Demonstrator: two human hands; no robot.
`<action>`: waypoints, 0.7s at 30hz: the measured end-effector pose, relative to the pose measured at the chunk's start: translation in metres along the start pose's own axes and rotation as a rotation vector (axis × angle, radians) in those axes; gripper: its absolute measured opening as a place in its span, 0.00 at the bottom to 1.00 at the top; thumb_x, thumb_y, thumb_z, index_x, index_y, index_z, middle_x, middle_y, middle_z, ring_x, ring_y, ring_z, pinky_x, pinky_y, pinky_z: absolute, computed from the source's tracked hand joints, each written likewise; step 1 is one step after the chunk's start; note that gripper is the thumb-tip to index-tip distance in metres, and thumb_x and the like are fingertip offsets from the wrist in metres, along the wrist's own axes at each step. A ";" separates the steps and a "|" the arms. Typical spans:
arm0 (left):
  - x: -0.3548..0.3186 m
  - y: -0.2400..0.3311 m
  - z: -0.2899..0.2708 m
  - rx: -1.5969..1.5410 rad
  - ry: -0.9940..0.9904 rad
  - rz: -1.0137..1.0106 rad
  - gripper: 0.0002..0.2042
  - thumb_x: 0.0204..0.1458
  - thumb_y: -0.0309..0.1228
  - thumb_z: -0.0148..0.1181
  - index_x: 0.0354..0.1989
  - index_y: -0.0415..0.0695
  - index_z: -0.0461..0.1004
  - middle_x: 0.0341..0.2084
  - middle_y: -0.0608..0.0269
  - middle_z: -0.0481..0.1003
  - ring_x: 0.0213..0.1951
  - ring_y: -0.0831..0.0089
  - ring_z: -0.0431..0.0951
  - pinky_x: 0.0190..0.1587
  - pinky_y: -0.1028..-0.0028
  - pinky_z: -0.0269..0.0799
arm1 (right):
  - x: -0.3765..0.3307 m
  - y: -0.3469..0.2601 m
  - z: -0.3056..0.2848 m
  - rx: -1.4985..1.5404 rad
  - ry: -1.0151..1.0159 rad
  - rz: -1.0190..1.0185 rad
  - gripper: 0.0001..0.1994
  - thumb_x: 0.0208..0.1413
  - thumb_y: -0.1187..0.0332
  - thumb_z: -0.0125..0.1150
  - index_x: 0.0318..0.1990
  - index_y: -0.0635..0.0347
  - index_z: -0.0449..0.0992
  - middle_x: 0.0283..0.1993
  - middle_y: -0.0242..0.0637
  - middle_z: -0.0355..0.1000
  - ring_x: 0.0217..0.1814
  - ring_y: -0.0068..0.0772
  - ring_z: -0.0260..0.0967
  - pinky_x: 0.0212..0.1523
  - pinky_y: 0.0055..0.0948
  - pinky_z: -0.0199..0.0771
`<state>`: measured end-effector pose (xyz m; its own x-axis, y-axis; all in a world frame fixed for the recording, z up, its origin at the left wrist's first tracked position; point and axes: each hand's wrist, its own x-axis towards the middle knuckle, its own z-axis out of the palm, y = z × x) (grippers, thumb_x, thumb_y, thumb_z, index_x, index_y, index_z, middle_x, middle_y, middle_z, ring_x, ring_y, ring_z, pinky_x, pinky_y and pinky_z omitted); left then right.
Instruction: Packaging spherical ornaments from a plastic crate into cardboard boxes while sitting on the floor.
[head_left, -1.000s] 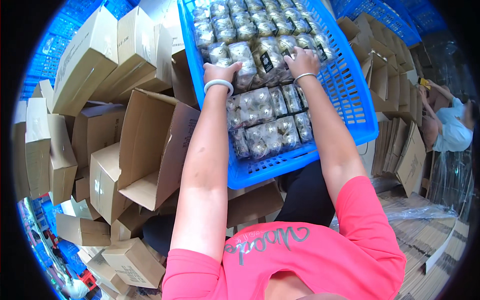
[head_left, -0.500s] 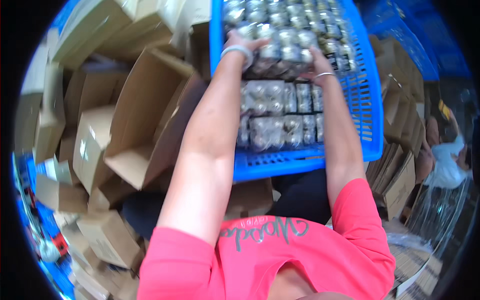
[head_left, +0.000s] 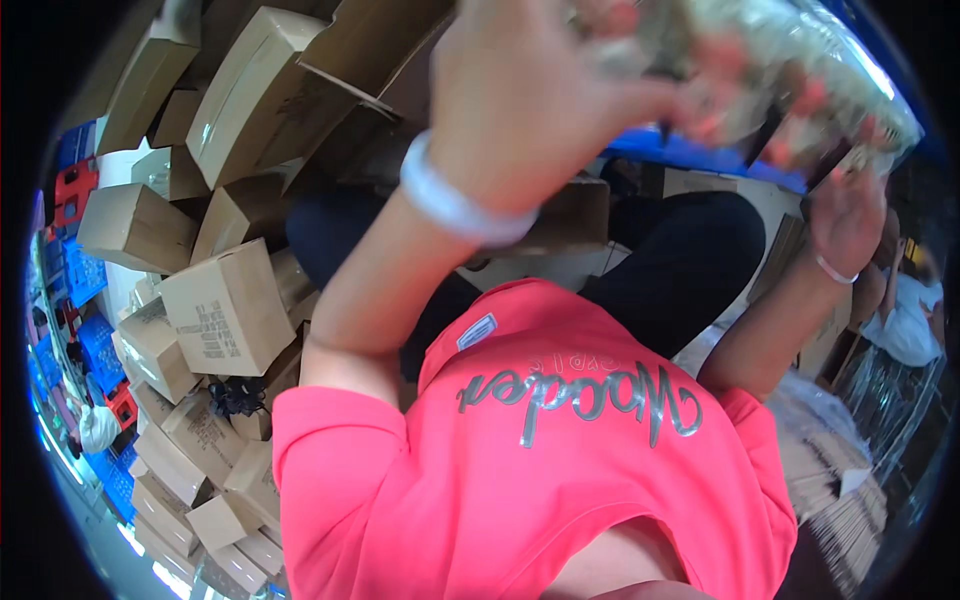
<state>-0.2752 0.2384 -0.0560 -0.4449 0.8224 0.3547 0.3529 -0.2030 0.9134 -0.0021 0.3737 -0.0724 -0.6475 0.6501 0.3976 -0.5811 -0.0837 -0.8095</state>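
Observation:
Between my hands, at the upper right, is a clear plastic-wrapped pack of small items with red-orange and pale parts. It is raised close to the view and blurred, so I cannot make out the items' kind. My left hand, large in view with a pale band at its wrist, grips the pack's left end; its thumb presses along the pack and its other fingers run out of the top. My right hand, with a thin bracelet, holds the right end from the near side. Behind the pack shows a strip of the blue crate.
Many cardboard boxes are piled on the left, with open cartons above them. My crossed legs are below the crate. Flattened cardboard lies at the lower right. Another person is at the far right.
Both hands have lifted the pack out of the blue crate, up toward the view and to the right. The view has shifted too, leaving most of the crate out of sight.

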 end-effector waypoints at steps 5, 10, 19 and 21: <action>-0.140 -0.017 -0.065 0.000 0.010 -0.093 0.46 0.22 0.29 0.76 0.51 0.42 0.48 0.46 0.56 0.59 0.46 0.66 0.67 0.47 0.69 0.69 | -0.083 0.052 0.113 -0.475 0.387 0.197 0.35 0.45 0.58 0.61 0.58 0.63 0.52 0.53 0.38 0.60 0.54 0.30 0.60 0.54 0.29 0.59; -0.206 -0.064 -0.075 0.113 -0.112 -0.401 0.44 0.22 0.30 0.76 0.50 0.45 0.50 0.44 0.55 0.61 0.47 0.67 0.68 0.45 0.70 0.70 | -0.163 0.122 0.124 -0.448 0.475 0.329 0.32 0.47 0.63 0.61 0.57 0.62 0.53 0.54 0.36 0.60 0.54 0.28 0.59 0.53 0.27 0.60; -0.239 -0.147 -0.059 0.255 -0.249 -0.670 0.42 0.24 0.42 0.72 0.49 0.45 0.54 0.41 0.48 0.69 0.43 0.55 0.72 0.45 0.68 0.67 | -0.208 0.195 0.096 -0.545 0.516 0.540 0.27 0.48 0.63 0.60 0.53 0.61 0.57 0.48 0.35 0.63 0.49 0.25 0.60 0.50 0.24 0.61; -0.240 -0.156 -0.058 0.270 -0.230 -0.685 0.41 0.24 0.41 0.72 0.50 0.45 0.54 0.41 0.48 0.69 0.42 0.56 0.72 0.45 0.68 0.67 | -0.200 0.199 0.098 -0.612 0.472 0.536 0.26 0.48 0.63 0.60 0.53 0.62 0.58 0.48 0.35 0.63 0.49 0.25 0.61 0.50 0.24 0.61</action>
<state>-0.2710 0.0420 -0.2720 -0.4649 0.8134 -0.3495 0.2620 0.5035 0.8233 -0.0364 0.1524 -0.2705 -0.4090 0.8900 -0.2014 0.1833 -0.1361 -0.9736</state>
